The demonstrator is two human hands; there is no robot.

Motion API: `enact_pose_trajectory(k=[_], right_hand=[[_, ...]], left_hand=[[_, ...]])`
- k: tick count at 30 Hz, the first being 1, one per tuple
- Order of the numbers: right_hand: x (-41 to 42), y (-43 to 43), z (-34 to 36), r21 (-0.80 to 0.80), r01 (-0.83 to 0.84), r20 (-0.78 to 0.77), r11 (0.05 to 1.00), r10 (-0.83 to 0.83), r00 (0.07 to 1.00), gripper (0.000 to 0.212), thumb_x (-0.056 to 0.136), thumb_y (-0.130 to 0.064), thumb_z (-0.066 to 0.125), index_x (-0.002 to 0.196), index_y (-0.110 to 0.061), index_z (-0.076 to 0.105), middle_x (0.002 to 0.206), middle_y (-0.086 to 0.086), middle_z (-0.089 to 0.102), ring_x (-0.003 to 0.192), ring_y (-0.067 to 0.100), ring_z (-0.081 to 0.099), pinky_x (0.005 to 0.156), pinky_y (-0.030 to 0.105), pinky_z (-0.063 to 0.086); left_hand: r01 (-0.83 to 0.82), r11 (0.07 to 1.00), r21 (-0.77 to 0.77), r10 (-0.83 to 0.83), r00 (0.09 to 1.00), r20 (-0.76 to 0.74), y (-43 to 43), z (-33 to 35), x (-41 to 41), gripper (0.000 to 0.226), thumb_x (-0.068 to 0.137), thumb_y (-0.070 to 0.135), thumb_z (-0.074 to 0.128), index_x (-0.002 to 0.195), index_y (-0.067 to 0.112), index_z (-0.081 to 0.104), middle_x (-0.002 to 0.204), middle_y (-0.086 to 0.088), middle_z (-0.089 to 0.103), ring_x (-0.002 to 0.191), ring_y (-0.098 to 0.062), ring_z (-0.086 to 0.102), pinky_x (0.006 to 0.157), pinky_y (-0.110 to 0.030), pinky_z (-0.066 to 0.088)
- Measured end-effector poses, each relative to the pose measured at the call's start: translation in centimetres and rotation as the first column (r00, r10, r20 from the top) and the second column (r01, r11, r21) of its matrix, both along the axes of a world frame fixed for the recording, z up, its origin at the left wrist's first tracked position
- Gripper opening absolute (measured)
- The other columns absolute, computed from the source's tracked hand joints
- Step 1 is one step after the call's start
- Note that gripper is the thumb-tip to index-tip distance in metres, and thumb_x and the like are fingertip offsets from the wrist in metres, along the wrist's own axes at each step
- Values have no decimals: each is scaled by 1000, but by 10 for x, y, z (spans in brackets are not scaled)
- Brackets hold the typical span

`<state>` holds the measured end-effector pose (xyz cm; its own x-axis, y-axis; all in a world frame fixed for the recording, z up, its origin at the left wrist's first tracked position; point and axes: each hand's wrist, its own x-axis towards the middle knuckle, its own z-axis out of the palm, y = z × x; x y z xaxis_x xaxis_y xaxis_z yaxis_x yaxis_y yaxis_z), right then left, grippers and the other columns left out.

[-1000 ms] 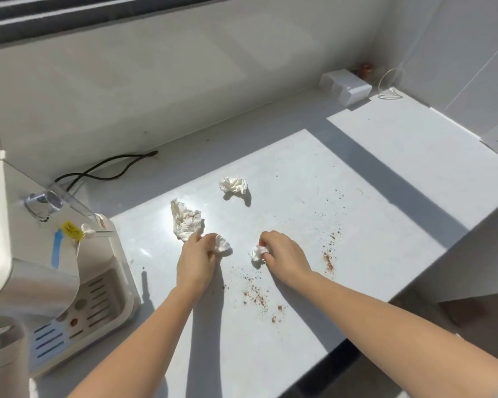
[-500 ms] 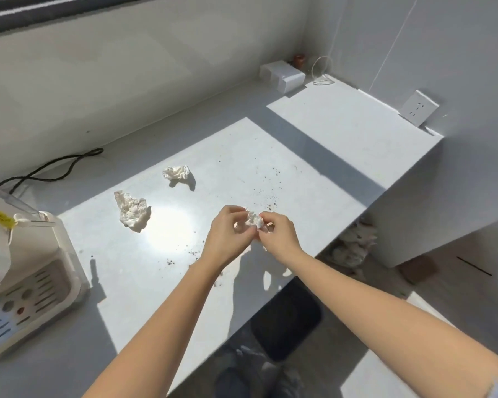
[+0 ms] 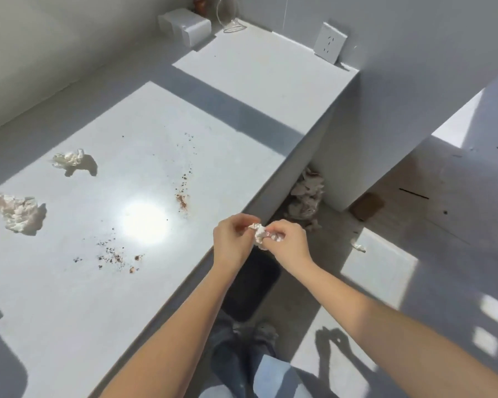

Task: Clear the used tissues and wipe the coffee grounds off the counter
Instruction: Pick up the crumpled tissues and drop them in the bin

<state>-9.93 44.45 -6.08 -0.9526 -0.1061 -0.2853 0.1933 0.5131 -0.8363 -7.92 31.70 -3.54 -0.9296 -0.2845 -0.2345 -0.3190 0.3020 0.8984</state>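
My left hand (image 3: pixel 233 239) and my right hand (image 3: pixel 288 241) meet at the counter's front edge, both pinching a small crumpled tissue wad (image 3: pixel 258 232) held in the air above a dark bin (image 3: pixel 252 285) on the floor. Two more used tissues lie on the white counter (image 3: pixel 69 297): a small one (image 3: pixel 68 159) farther back and a larger stained one (image 3: pixel 16 212) at the far left. Brown coffee grounds are scattered in two patches, one near the front (image 3: pixel 114 257) and one right of the sun glare (image 3: pixel 182 200).
A white box (image 3: pixel 186 25) and a wire loop (image 3: pixel 233 24) sit in the back corner. A wall socket plate (image 3: pixel 329 43) leans at the counter's right end. A heap of crumpled paper (image 3: pixel 305 199) lies on the floor beside the counter, and a small scrap (image 3: pixel 358 247) lies farther right.
Both hands picked tissue pieces off the counter, brought them together and carried them right, past the front edge. My view swung right, so the coffee machine is out of frame.
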Motion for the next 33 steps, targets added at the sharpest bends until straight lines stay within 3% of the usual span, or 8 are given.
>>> enact_pose_trajectory(k=[7, 13, 18, 22, 23, 25, 29, 33], right_hand=[[21, 25, -77, 46, 93, 224, 995, -101, 969, 25, 68, -9, 71, 62, -33, 70, 70, -10, 71, 74, 9, 66, 68, 30, 55], [41, 19, -153, 134, 140, 375, 981, -181, 909, 19, 77, -10, 65, 71, -28, 64, 82, -4, 69, 78, 15, 63, 72, 32, 52], [48, 5, -204, 167, 219, 443, 961, -272, 855, 10, 86, -13, 58, 86, -23, 61, 104, -1, 47, 68, 4, 51, 70, 27, 41], [47, -6, -230, 168, 196, 528, 966, -256, 810, 23, 86, -10, 55, 108, -17, 58, 116, 6, 53, 93, 24, 58, 84, 41, 51], [48, -7, -234, 164, 197, 545, 967, -255, 799, 28, 86, -9, 54, 114, -15, 55, 118, 8, 54, 98, 26, 58, 87, 43, 51], [50, -9, -240, 146, 223, 577, 964, -267, 772, 32, 89, -9, 50, 121, -14, 50, 120, 11, 56, 97, 27, 57, 87, 42, 51], [53, -13, -244, 120, 262, 646, 957, -276, 712, 37, 97, -18, 44, 133, -15, 38, 129, 11, 51, 90, 24, 47, 78, 35, 42], [52, -14, -244, 174, 207, 646, 963, -270, 714, 38, 100, -27, 41, 135, -14, 38, 132, 11, 50, 103, 25, 51, 85, 34, 40]], left_hand=[[111, 994, -1, -108, 966, 236, 17, -87, 25, 24, 75, 2, 61, 86, 21, 71, 69, 10, 66, 60, -2, 60, 56, -8, 45], [-104, 990, 90, 37, 834, 551, 12, -173, 49, 19, 86, 9, 61, 104, 9, 69, 99, -13, 70, 93, -28, 66, 87, -39, 54], [-368, 922, 117, 183, 683, 707, -2, -214, 57, 12, 85, 17, 61, 91, 12, 70, 50, -1, 53, 46, -19, 50, 43, -19, 35], [-437, 896, 84, 204, 571, 795, -9, -234, 52, 20, 82, 10, 56, 62, 9, 58, 38, 8, 41, 33, -5, 38, 32, -14, 27], [-454, 888, 67, 218, 545, 810, -9, -237, 51, 26, 82, 10, 53, 61, -4, 55, 38, 8, 40, 31, -5, 36, 31, -13, 25], [-466, 881, 76, 218, 544, 810, -9, -242, 51, 24, 86, 10, 48, 82, -11, 59, 54, 2, 49, 40, -8, 42, 36, -16, 29], [-471, 864, 178, 172, 609, 774, -12, -242, 51, 21, 93, 9, 48, 75, 18, 54, 73, 1, 54, 62, -11, 49, 60, -26, 43], [-467, 862, 198, 127, 576, 807, -17, -241, 49, 15, 93, 14, 47, 80, 15, 54, 81, -2, 54, 78, -17, 54, 84, -39, 49]])
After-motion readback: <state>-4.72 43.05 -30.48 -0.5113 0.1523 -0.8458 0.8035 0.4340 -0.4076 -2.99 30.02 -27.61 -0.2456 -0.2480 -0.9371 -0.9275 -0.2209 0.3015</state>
